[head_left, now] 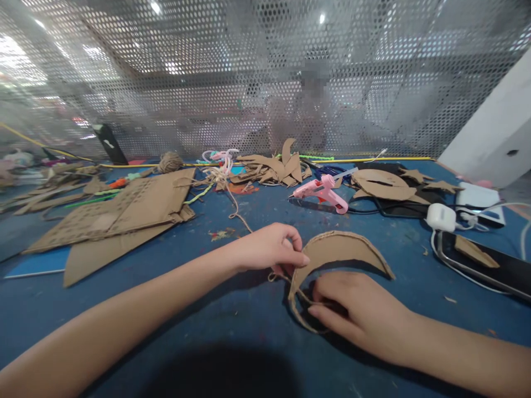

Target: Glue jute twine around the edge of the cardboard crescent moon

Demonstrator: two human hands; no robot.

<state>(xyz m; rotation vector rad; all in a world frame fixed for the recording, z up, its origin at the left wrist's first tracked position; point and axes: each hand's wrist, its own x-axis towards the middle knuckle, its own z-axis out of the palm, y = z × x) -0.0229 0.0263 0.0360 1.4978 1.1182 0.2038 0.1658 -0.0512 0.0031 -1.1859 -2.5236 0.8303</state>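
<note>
A cardboard crescent with twine along its edge is tilted up off the blue table. My left hand pinches its left edge between thumb and fingers. Close to the lower part of the crescent, my right hand has its fingers curled together on the twine; its fingertips are partly hidden. The twine loops below the crescent and runs past my left hand toward the back. Behind the crescent a pink glue gun lies on the table, its nozzle pointing left.
Cardboard sheets lie at the left, with a twine ball behind them. Cardboard scraps are piled at the back. At right are a white plug, cables and a dark power strip. A perforated screen stands behind.
</note>
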